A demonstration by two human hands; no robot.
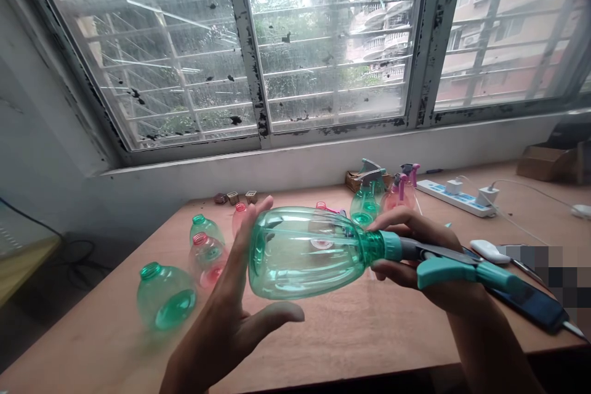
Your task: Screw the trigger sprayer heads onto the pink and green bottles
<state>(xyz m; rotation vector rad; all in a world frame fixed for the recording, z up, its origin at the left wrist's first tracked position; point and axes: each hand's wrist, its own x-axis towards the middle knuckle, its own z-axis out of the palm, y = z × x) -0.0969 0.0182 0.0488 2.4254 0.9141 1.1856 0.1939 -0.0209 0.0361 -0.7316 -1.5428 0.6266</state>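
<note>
A clear green spray bottle [305,258] lies sideways in the air over the table, base to the left. Its teal collar [391,245] and grey-and-teal trigger head [455,268] point right. My right hand [429,231] grips it around the neck and collar, fingers on both sides. At the base is my left hand [226,301], fingers stretched out and thumb apart below the bottle; whether the palm touches the base I cannot tell. A thin tube shows inside the bottle.
Headless green [166,298] and red [207,255] bottles stand on the left. Behind are green [364,203] and red [399,194] sprayers with heads. A power strip [457,198], a phone [526,301] and a white mouse [489,252] lie on the right.
</note>
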